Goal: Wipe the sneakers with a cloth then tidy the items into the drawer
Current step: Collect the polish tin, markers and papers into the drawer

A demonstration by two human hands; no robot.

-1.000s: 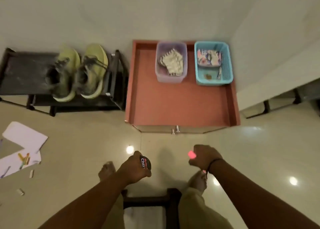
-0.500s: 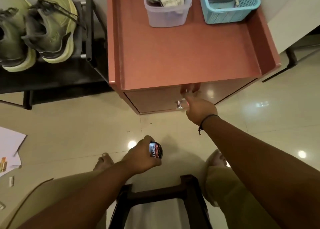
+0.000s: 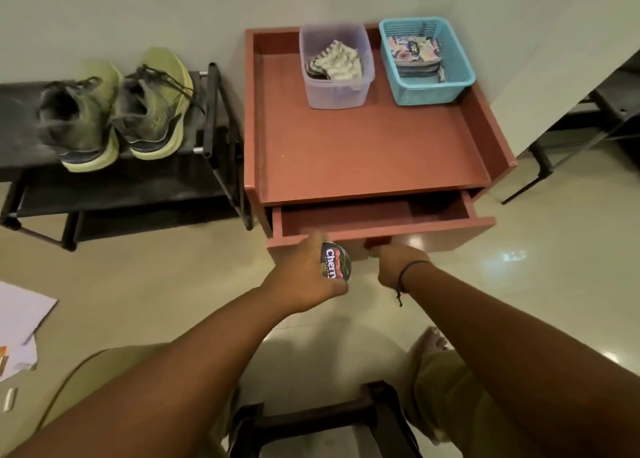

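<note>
The left hand (image 3: 304, 277) is wrapped around 1 round tin (image 3: 335, 260), held just near of the drawer (image 3: 374, 215). The right hand (image 3: 394, 263) is closed on the drawer front at its pull, which is hidden by the fingers. The drawer stands part open and looks empty. To do this step well, I judge the drawer should come out farther, then the tin be lowered flat inside, clear of the front lip. On the cabinet top (image 3: 363, 152) stand 2 tubs: 1 clear tub (image 3: 336, 90), 1 blue basket (image 3: 426, 86), both far. 2 sneakers (image 3: 114, 111) sit on the rack (image 3: 20, 125) at left.
</note>
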